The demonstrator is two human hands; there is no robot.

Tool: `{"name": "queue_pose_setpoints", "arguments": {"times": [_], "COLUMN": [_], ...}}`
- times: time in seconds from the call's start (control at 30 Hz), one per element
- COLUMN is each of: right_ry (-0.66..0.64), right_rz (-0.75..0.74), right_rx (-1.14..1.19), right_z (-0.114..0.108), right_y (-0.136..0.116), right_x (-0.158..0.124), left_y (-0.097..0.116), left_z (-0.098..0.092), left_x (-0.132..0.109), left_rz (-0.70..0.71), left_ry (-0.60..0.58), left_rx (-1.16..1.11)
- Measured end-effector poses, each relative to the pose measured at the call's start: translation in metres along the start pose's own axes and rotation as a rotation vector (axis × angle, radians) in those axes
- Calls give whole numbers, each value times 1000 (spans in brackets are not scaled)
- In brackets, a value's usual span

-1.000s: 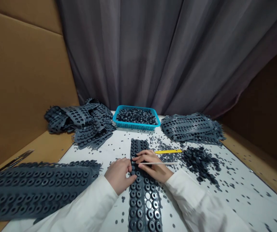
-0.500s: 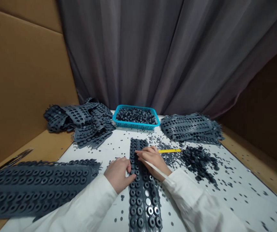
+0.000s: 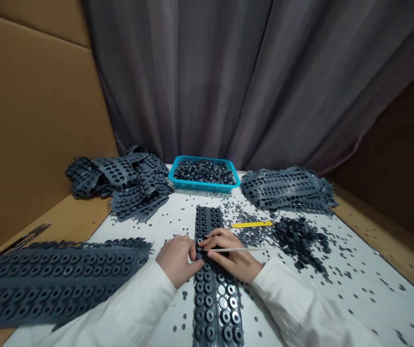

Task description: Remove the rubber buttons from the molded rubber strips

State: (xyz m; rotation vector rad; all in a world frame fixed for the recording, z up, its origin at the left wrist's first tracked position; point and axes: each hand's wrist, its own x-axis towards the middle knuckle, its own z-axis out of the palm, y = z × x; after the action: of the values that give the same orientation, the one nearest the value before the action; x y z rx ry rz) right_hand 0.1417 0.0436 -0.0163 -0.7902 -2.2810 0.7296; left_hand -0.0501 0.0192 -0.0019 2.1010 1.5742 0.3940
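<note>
Item: a perforated strip of dark grey rubber (image 3: 212,308) is lying lengthwise on the white tabletop (image 3: 170,318), directly in front of the person and between both forearms, within easy reach of each hand; several of its near holes are showing white through them. The left hand (image 3: 176,260) is curled at the strip's edge, its fingertips bearing on the rubber, though whether it is gripping cannot be told. The right hand (image 3: 233,255) is pinching a thin pale stick (image 3: 245,249), its tip directed in at the strip beside the left fingers. Nearby, loose grey rubber washers (image 3: 297,241) are heaped and scattering across the surface, a yellow spatula (image 3: 252,224) is lying just beyond the right hand, and a wide stack of strips (image 3: 55,284) is overhanging the left edge. A blue plastic basket (image 3: 203,187) of washers is sitting at the far edge, between two strip piles (image 3: 120,180) (image 3: 282,190). A grey curtain (image 3: 207,82) is hanging behind, with cardboard panels (image 3: 29,120) lining the left side.
</note>
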Motion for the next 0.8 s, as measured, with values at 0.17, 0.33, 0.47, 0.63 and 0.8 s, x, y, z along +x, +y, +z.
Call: {"name": "queue_pose_setpoints", "arguments": {"times": [0.17,0.33,0.47,0.63,0.8], "right_ry": [6,-9,84,224,60], "right_rz": [-92,-223,-178,46,34], "right_rx": [-102,-311,-415,-148,46], "right_z": [0,0,-1,-3,-1], "right_y": [0,2,6,1,-11], "right_x": [1,2,3,-1,-10], "left_y": [1,0,2,3,-3], "left_z": [1,1,-1,-1,-2], "left_x": [0,0,0,0,0], "left_rz": [-4,-9,-14,-10,21], "left_ry": [-8,-23,-31,-25,-60], "left_rx": [6,15,33,37,-8]}}
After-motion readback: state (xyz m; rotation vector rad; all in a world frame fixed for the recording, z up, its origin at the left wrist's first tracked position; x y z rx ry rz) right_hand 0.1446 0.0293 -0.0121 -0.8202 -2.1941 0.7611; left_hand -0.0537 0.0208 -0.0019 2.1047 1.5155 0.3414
